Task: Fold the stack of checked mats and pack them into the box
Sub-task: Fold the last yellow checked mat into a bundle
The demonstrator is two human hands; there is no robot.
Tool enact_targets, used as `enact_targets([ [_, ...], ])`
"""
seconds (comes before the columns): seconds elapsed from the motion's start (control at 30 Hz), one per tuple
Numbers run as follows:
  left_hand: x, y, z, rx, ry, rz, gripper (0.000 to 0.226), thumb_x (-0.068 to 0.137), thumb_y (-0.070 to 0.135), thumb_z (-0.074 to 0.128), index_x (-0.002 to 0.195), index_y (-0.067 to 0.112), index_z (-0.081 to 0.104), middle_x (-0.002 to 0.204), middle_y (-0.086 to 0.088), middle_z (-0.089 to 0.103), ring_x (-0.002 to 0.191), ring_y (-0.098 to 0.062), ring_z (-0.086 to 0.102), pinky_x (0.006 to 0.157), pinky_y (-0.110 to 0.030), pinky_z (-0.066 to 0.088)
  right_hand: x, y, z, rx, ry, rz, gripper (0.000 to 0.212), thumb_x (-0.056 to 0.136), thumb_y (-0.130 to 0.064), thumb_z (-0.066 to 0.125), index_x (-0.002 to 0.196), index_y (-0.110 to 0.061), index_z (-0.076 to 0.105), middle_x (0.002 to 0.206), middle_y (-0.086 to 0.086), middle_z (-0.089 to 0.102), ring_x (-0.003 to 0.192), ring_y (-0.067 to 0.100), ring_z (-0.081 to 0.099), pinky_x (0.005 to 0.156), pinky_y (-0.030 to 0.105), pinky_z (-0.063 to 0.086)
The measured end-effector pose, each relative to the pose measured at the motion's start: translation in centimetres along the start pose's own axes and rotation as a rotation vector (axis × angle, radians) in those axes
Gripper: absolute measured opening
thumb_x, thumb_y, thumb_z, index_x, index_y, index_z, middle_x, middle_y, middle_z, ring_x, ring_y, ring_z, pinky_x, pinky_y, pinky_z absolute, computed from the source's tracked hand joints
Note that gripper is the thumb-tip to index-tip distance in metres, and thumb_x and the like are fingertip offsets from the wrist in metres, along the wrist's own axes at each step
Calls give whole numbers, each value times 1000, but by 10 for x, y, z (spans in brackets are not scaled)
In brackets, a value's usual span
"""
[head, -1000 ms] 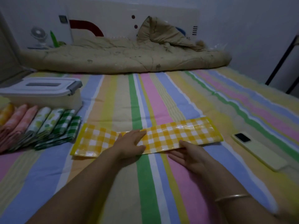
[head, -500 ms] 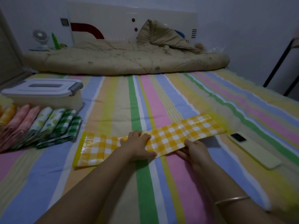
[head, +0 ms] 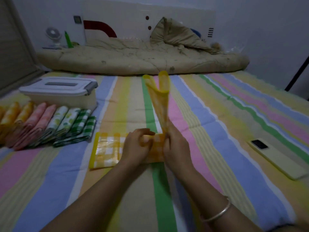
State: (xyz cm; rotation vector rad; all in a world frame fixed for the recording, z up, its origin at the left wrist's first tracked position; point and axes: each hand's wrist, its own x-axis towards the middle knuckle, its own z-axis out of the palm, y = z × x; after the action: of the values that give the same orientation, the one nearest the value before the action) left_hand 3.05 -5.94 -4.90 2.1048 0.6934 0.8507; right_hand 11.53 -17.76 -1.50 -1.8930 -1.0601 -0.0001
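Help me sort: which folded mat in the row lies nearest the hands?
The green checked mat at the row's right end; others lie farther left.

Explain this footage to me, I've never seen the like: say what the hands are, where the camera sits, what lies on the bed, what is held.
No machine here: a person works with bare hands, and the one wide-angle camera, worn on their head, looks forward and down at them. The left hand and right hand both grip a glossy yellow-and-white checked mat at its middle; its left half lies flat on the striped bedsheet, its right half stands up. Left of it lies a row of folded mats, yellow, pink, leaf-print and green checked, before a white plastic box with its lid on. A pale yellow phone lies to the right, a beige quilt at the far end.
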Motion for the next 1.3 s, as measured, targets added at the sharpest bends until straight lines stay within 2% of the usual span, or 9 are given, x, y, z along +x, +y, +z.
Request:
enact_targets([
  [0.17,-18,-22,-77,4,185,-192,10,74,26,50,69,29,58,67,4,60,69,-18,57,56,-29,38,-16,2,56,-156,-120,-210,74,72,5,40,145,-2,39,154,16,31,144,36,22,116,44,22],
  [0.37,-15,-45,-111,-476,245,-823,59,103,50,32,106,2,66,87,-13,68,80,-31,65,67,-41,52,-34,5,79,-361,-363,-187,80,73,-13,27,152,-4,21,161,13,9,149,32,-3,119,51,8],
  [0.5,-24,-42,-108,-224,93,-657,42,92,42,62,112,5,68,100,-5,70,82,-20,67,77,-37,55,-31,-3,69,-458,-524,-153,96,68,-47,-6,155,-13,16,163,3,4,150,19,-8,122,38,-2],
  [0.67,-28,-61,-98,-68,108,-648,26,86,22,73,110,15,64,108,-9,71,94,-28,67,88,-48,54,0,4,57,-398,-383,-146,60,88,-41,21,120,-17,65,131,4,59,126,26,45,104,38,35],
  [0.9,-30,-64,-90,150,179,-523,64,86,29,72,141,19,38,135,-5,56,114,-28,58,90,-42,50,24,34,65,-630,-534,-140,73,84,-59,-3,154,-37,1,163,-6,-3,150,20,-9,120,45,-9],
  [1.03,-30,-40,-78,833,212,-19,70,88,6,59,150,19,29,159,-11,20,144,-34,24,109,-51,33,13,48,78,-684,-525,-123,80,78,-60,-12,154,-38,0,163,-9,-3,149,20,-10,119,48,-9],
  [1.1,-16,-22,-62,1072,-5,133,62,99,17,43,154,20,16,163,-12,-2,150,-33,-4,119,-54,5,16,51,80,-688,-518,-118,81,77,-59,-12,154,-38,1,163,-10,-2,150,19,-10,119,48,-9],
  [1.2,-10,-15,-38,1149,-387,114,60,104,36,22,156,19,-2,163,-8,-10,150,-27,-13,117,-56,-12,12,48,80,-676,-509,-143,80,78,-59,-11,154,-37,3,163,-9,-1,150,20,-9,119,48,-9],
  [1.3,-11,-45,-34,1044,-466,49,67,94,51,-7,156,25,-3,164,2,-9,150,-17,-12,117,-54,-12,11,50,80,-683,-505,-146,79,78,-59,-10,154,-37,4,163,-9,-2,150,19,-9,119,47,-10],
])
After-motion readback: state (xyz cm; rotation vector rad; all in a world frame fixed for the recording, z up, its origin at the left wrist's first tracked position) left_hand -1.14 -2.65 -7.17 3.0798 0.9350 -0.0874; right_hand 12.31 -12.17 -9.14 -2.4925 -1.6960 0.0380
